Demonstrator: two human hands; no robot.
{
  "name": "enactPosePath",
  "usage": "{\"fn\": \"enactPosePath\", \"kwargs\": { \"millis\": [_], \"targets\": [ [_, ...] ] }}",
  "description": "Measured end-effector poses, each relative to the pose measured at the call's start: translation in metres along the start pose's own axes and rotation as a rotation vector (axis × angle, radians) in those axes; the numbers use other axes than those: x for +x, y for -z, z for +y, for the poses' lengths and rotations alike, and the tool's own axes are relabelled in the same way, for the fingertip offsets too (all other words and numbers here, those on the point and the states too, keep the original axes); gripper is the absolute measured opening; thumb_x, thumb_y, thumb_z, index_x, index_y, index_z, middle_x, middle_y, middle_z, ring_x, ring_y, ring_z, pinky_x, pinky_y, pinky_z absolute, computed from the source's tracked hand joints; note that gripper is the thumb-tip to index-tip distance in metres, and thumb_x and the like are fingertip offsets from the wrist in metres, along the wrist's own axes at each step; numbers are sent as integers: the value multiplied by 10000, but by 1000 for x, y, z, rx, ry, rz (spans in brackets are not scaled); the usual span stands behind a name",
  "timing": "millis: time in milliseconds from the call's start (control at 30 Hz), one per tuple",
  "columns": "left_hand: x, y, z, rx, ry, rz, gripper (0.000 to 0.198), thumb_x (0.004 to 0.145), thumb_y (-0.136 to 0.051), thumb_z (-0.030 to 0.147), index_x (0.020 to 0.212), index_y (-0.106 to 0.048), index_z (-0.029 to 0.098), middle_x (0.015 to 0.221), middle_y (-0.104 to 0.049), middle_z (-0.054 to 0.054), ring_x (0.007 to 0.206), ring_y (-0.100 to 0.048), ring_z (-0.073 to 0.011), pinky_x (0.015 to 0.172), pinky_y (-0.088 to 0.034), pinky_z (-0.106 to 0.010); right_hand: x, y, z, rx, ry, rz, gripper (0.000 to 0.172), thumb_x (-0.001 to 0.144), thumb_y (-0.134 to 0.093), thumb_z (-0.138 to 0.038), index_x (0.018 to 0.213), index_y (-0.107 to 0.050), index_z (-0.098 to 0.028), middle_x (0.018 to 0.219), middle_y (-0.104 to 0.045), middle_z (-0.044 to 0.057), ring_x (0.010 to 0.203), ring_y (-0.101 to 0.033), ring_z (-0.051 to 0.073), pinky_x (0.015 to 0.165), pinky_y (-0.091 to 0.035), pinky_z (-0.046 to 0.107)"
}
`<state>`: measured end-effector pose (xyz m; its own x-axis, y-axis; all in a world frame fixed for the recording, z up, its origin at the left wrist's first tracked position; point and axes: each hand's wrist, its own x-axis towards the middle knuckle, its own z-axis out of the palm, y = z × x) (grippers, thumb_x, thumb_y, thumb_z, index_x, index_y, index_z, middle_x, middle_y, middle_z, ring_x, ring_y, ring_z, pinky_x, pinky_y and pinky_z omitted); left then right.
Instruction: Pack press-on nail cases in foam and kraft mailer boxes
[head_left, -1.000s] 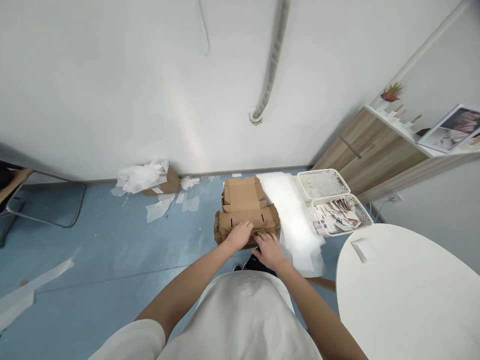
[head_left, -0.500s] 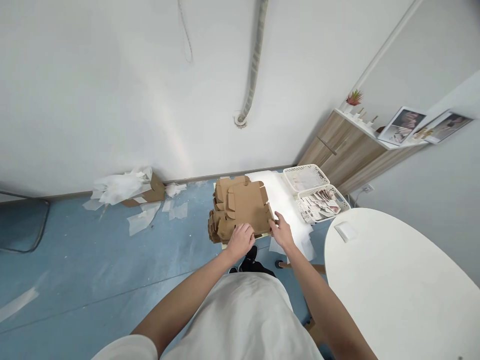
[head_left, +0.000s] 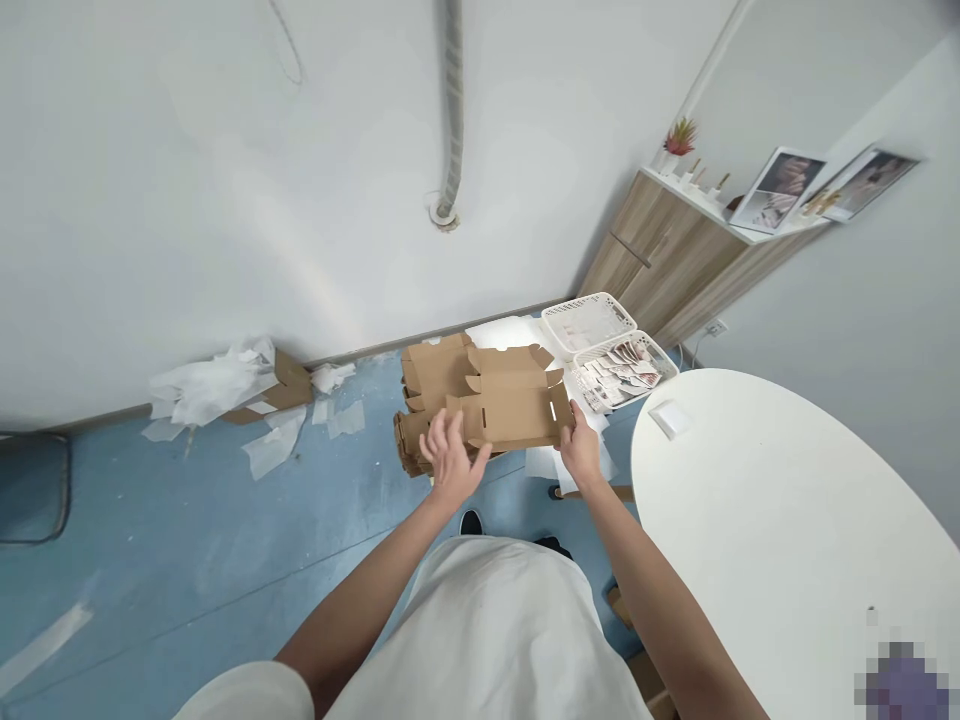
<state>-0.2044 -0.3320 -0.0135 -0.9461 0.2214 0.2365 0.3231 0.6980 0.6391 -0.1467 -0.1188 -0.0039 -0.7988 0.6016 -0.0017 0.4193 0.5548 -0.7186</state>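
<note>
An unfolded cardboard box (head_left: 517,410) with slots and side flaps is raised in front of me. My right hand (head_left: 580,448) grips its right edge, thumb on the upper face. At the lower left corner is my left hand (head_left: 454,462), fingers spread; whether it touches the cardboard I cannot tell. Behind and left of the held piece lies a stack of flat cardboard boxes (head_left: 435,372), their edges uneven.
White sheets (head_left: 506,331) lie beside the stack. One white basket (head_left: 592,325) and another with printed cards (head_left: 622,372) stand behind. A round white table (head_left: 757,480) is at right, a wooden cabinet (head_left: 675,250) beyond. Left, a carton (head_left: 289,388) holds crumpled white wrapping.
The top cardboard box has been lifted off the stack and moved right in my right hand. My left hand has shifted left and its fingers have spread. The view has turned slightly.
</note>
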Motion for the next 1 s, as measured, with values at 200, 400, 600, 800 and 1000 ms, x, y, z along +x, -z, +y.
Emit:
{"fn": "enactPosePath", "kwargs": {
  "millis": [200, 400, 600, 800, 1000],
  "targets": [
    [13, -41, 25, -494, 259, -165, 532, 770, -508, 357, 1242, -347, 172, 1211, -472, -141, 1105, -469, -229, 903, -387, -388, -19, 51, 42, 57, -35, 193, 541, 783, -321, -232, 1322, -305, -184, 1109, -586, 83, 862, -593, 208, 731, -475, 340],
    [-8, -94, 88, -511, 53, -407, 217, 778, -462, 274, 898, -584, 141, 850, -612, -67, 809, -577, -178, 731, -459, -315, -68, 116, 95, 105, -205, 366, 539, 795, -327, -241, 1331, -280, -209, 1264, -478, 68, 1058, -511, 214, 851, -427, 366],
    [-42, -148, 158, -527, -132, -608, 240, 788, -445, 293, 885, -601, 138, 842, -604, -63, 789, -570, -162, 688, -453, -273, -121, 166, 149, 217, -404, 467, 572, 799, -383, -322, 1344, -239, -231, 1232, -505, 79, 1002, -543, 214, 813, -436, 355],
    [-81, -191, 208, -498, -256, -873, 251, 783, -442, 306, 871, -611, 143, 846, -606, -59, 788, -564, -168, 697, -441, -278, -173, 191, 200, 310, -541, 620, 519, 836, -319, -412, 1315, -306, -214, 1291, -442, 83, 1163, -419, 214, 942, -336, 379],
    [-99, -215, 223, -306, -345, -1005, 238, 771, -453, 318, 781, -621, 151, 750, -577, -41, 678, -525, -156, 653, -412, -277, -211, 184, 233, 310, -638, 723, 460, 849, -249, -407, 1172, -481, -176, 1082, -536, 103, 1046, -465, 207, 910, -346, 368]
  ]
}}
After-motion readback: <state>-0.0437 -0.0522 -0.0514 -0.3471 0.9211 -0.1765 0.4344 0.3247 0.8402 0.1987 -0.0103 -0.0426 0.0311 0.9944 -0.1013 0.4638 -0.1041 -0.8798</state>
